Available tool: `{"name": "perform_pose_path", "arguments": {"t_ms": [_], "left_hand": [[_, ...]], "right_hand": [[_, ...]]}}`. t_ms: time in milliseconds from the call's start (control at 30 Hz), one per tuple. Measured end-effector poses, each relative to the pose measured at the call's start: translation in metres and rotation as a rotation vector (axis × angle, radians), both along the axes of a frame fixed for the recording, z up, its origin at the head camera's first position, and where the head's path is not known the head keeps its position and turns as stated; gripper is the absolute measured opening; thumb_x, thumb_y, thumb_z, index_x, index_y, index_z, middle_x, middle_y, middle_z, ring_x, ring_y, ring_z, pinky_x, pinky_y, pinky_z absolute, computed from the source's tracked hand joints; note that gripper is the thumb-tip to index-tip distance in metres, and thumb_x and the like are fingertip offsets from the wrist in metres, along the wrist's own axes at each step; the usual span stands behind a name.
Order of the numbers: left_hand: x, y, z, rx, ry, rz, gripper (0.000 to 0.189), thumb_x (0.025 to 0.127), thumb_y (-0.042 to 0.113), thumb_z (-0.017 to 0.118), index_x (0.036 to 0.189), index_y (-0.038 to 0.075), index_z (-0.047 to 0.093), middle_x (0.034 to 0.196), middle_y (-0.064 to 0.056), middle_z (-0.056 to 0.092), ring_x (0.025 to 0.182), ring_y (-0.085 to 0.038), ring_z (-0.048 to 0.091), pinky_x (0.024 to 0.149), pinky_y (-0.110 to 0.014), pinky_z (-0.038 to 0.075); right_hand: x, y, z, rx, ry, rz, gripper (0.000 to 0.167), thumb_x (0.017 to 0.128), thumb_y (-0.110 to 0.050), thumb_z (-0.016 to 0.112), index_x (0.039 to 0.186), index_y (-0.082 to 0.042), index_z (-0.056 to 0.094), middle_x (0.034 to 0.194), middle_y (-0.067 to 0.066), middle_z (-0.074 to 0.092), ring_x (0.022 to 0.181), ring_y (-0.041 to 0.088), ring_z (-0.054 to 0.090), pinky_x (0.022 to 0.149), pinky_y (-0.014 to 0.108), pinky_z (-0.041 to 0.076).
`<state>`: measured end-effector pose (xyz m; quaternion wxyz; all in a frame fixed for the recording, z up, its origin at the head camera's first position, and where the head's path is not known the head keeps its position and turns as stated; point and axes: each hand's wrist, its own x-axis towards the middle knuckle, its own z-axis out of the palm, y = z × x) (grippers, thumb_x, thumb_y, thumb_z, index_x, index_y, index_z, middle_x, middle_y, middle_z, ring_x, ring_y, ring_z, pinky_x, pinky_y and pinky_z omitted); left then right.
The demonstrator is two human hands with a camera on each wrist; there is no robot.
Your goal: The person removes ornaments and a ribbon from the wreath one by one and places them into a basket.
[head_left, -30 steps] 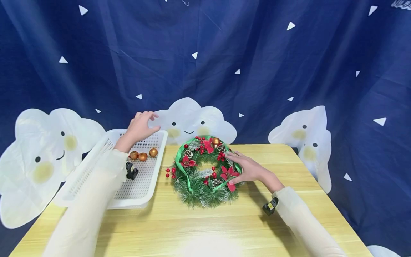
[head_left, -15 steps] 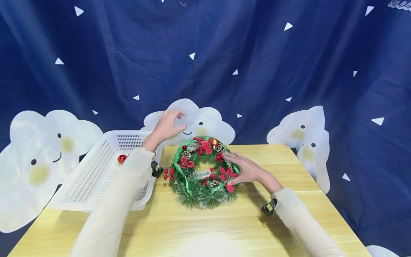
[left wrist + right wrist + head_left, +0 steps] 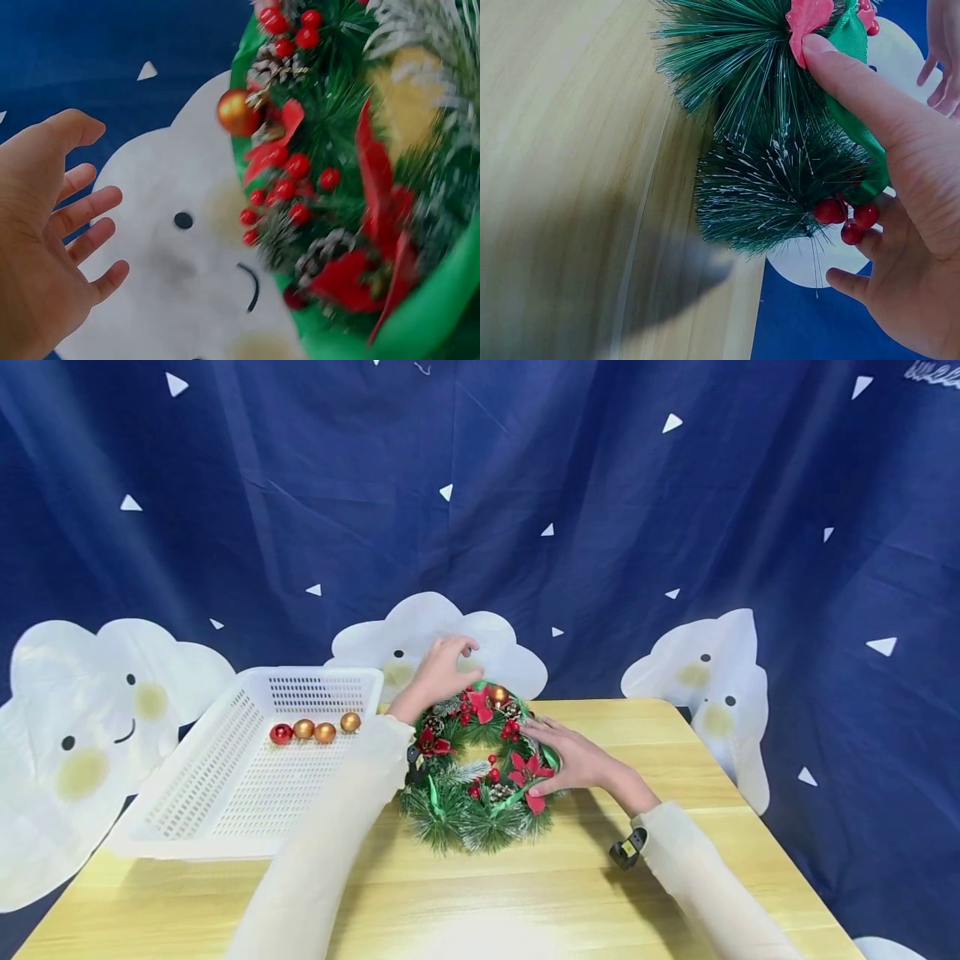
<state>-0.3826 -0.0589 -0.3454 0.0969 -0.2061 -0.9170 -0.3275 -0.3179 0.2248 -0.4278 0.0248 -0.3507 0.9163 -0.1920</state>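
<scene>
Probably light and springy, the wreath (image 3: pixel 467 770) suits an edge hold: right hand (image 3: pixel 576 758) gripping, left hand (image 3: pixel 441 672) empty, fingers loose.

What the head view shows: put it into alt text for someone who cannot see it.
A person's right hand holds the right side of a green wreath with red flowers on a wooden table, while the empty left hand hovers near its far edge. Left of the wreath, a white basket holds one red ball and three gold balls.

The wreath (image 3: pixel 465 774) is green and red, the curtain (image 3: pixel 495 543) blue with white triangles (image 3: pixel 672 423)
</scene>
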Motion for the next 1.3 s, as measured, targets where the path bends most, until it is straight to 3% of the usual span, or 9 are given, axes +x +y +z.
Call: {"name": "perform_pose_path", "arguments": {"t_ms": [333,700,1067,1300], "left_hand": [[-0.007,0.029,-0.031,-0.031,0.002,-0.014,0.044,0.094,0.026,0.067,0.134,0.01,0.059,0.129,-0.016,0.063,0.12,-0.032,0.05,0.103,-0.051,0.042],[-0.011,0.045,-0.057,-0.137,-0.001,0.017,0.043,0.096,0.029,0.068,0.134,0.011,0.06,0.136,-0.009,0.062,0.131,-0.032,0.048,0.106,-0.055,0.041],[-0.015,0.053,-0.068,-0.221,-0.013,0.044,0.043,0.098,0.031,0.068,0.135,0.013,0.06,0.137,-0.007,0.06,0.129,-0.032,0.049,0.104,-0.053,0.041],[-0.016,0.05,-0.071,-0.229,-0.014,0.062,0.037,0.097,0.029,0.068,0.131,0.015,0.062,0.133,-0.005,0.063,0.123,-0.029,0.052,0.102,-0.051,0.042]], "right_hand": [[0.001,0.0,0.0,-0.008,0.004,0.005,0.107,0.072,-0.052,0.089,0.157,-0.009,0.039,0.164,0.018,0.033,0.154,0.045,0.02,0.119,0.066,0.024],[0.0,-0.001,0.0,-0.008,0.01,0.016,0.107,0.073,-0.052,0.088,0.157,-0.008,0.039,0.165,0.017,0.032,0.154,0.045,0.019,0.119,0.065,0.025],[0.001,0.001,0.0,-0.012,0.024,0.017,0.107,0.072,-0.052,0.088,0.156,-0.008,0.039,0.164,0.018,0.033,0.154,0.045,0.021,0.119,0.065,0.026],[0.001,0.0,-0.001,-0.008,0.016,0.005,0.108,0.071,-0.052,0.089,0.156,-0.009,0.039,0.164,0.019,0.032,0.154,0.046,0.021,0.118,0.066,0.025]]}}
